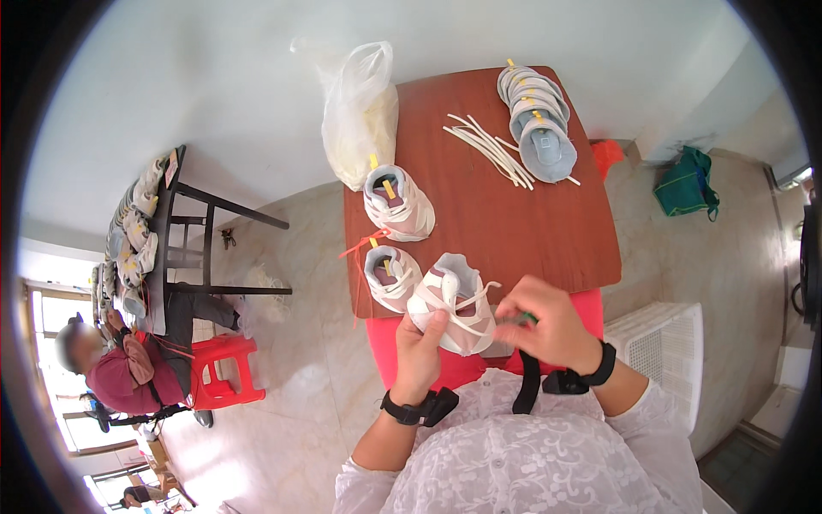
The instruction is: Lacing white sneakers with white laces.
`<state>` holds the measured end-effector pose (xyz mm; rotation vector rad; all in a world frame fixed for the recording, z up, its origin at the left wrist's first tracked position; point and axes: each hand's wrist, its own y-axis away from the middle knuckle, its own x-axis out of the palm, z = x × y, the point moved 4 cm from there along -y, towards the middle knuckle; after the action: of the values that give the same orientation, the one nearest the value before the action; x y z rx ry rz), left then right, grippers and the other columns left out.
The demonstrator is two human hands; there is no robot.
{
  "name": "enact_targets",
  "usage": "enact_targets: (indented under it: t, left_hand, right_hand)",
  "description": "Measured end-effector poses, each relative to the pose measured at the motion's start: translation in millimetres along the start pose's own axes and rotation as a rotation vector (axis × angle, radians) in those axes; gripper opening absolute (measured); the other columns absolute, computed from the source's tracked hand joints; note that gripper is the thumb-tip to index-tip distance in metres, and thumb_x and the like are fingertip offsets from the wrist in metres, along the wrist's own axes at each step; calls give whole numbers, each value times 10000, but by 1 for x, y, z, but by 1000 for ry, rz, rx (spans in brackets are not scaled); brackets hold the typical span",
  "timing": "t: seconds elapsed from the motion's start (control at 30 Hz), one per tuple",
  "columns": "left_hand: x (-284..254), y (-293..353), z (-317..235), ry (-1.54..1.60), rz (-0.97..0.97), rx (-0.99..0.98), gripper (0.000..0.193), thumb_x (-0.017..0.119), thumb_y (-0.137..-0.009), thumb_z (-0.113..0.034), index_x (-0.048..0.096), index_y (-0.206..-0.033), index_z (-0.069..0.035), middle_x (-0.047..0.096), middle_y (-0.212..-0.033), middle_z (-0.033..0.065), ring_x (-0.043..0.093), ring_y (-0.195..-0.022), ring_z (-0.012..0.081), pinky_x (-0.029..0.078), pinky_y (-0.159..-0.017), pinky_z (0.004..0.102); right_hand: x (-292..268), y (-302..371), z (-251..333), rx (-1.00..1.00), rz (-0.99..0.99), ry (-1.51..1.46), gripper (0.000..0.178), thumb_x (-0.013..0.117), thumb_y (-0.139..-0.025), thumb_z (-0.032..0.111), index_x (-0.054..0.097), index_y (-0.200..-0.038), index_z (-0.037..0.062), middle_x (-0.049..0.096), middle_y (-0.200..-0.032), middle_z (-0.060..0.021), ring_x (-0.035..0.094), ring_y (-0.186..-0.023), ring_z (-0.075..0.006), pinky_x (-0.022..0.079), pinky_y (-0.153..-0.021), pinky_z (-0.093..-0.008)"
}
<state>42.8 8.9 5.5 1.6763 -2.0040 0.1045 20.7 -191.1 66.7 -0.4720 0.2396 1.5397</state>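
Note:
My left hand grips a pale pink and white shoe upper by its side, at the near edge of the table. White lace is threaded across its front, and a loop stands out to the right. Just right of the upper, my right hand is closed around a small green tool; its working end is hidden, so the kind does not show. Two similar laced uppers with yellow tabs stand left of it, a nearer one and a farther one. A red cord lies between these two.
The brown table bears loose white laces, a row of nested grey-white uppers and a plastic bag. A white basket stands right. At left, a person sits by a black table with more uppers.

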Motion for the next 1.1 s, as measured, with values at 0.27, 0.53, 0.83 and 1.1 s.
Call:
enact_targets:
  t: [0.27,0.53,0.83,1.1]
  left_hand:
    - [6,4,9,-67,47,-20,323,587,-945,-135,532,-1232,1,623,-1150,63,588,-1013,130,473,-883,295]
    - [4,6,14,185,108,-165,382,576,-946,-130,474,-1295,-15,575,-1247,80,544,-1137,171,422,-985,348]
    - [14,9,19,221,172,-211,365,553,-960,-201,493,-1282,-39,609,-1190,95,581,-1092,206,454,-961,376]
    - [22,9,30,172,233,-265,550,625,-916,-263,383,-1346,-22,544,-1270,107,544,-1147,217,444,-971,380]
  right_hand:
    - [18,1,-13,24,146,-75,195,721,-785,183,603,-821,32,571,-798,-110,591,-683,-290,460,-594,-371]
    - [18,7,-27,122,77,20,255,704,-813,245,582,-807,22,559,-773,-113,572,-707,-294,439,-620,-370]
    - [31,38,-60,542,170,-496,265,664,-897,284,548,-869,47,498,-723,32,446,-557,-59,345,-497,-222]
    - [36,39,-58,657,-33,-1038,245,630,-928,277,541,-870,56,504,-684,49,399,-539,-18,307,-477,-192]
